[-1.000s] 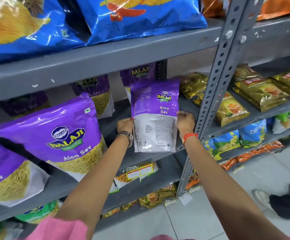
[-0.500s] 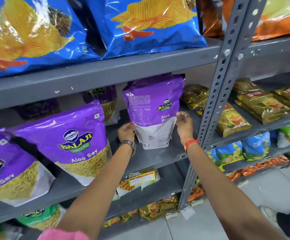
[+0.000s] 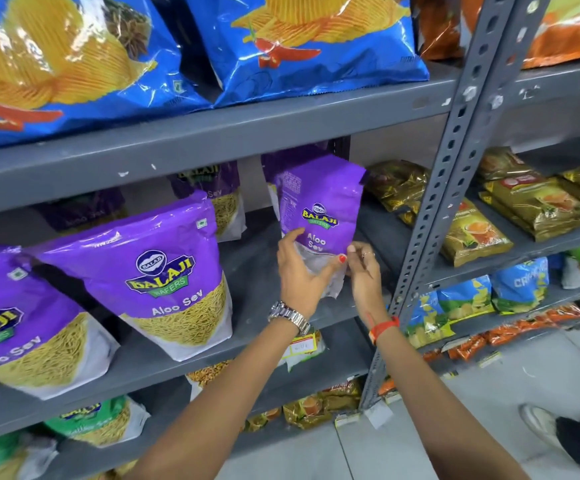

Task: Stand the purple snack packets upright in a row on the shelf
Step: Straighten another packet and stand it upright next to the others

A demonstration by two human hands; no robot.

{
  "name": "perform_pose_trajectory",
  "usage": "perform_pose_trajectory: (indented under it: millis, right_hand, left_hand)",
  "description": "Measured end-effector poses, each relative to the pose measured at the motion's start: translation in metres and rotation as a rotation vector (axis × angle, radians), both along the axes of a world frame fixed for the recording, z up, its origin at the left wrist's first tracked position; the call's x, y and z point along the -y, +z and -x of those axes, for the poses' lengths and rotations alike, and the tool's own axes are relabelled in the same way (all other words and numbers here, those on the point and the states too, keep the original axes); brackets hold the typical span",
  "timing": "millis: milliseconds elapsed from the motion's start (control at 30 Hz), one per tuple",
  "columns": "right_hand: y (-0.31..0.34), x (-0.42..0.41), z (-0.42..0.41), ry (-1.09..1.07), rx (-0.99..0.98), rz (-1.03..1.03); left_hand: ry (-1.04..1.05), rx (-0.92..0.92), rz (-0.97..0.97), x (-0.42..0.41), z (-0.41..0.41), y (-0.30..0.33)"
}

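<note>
A purple Aloo Sev packet (image 3: 319, 209) stands upright near the right end of the grey middle shelf (image 3: 257, 327), turned partly edge-on. My left hand (image 3: 299, 271) grips its lower white part from the front. At the packet's lower right edge my right hand (image 3: 363, 268) pinches it with the fingertips. Two more purple packets stand upright at the shelf's front left, one (image 3: 164, 271) beside another (image 3: 15, 323). Further purple packets (image 3: 212, 195) stand behind them at the back, partly hidden.
A perforated grey upright post (image 3: 444, 202) stands just right of my hands. Blue chip bags (image 3: 299, 39) fill the shelf above. Gold packets (image 3: 472, 233) lie on the neighbouring rack. Someone's shoe (image 3: 541, 424) is on the tiled floor at lower right.
The packet has gone from held out in front of the shelf to standing on it, turned more edge-on. Both hands slid down and closer together at its base.
</note>
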State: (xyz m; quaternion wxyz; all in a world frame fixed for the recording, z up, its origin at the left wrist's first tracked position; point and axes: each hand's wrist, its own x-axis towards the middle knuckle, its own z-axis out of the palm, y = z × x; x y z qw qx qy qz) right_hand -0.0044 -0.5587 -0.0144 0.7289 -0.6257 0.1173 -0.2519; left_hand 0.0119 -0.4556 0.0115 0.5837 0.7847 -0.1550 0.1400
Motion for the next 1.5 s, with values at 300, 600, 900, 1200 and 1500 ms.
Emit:
perform_pose_trajectory:
  millis: [300,600,900,1200,1500]
  right_hand:
    - [-0.001,-0.045,0.004,0.208,0.033,-0.063]
    - [0.021,-0.015,-0.038,0.037,0.052,-0.063]
    - [0.029,0.003,-0.072,0.086,-0.109,-0.102]
    - [0.030,0.005,-0.078,0.023,-0.158,-0.186]
    - [0.025,-0.004,-0.071,0.084,-0.192,-0.221]
  left_hand:
    - [0.122,-0.058,0.175,-0.034,-0.011,-0.002]
    - [0.339,-0.339,0.465,-0.059,-0.040,0.000]
    - [0.391,-0.306,0.830,-0.049,-0.053,0.025]
    - [0.461,-0.341,1.079,-0.041,-0.056,0.033]
    - [0.245,-0.525,0.843,-0.048,-0.059,0.008]
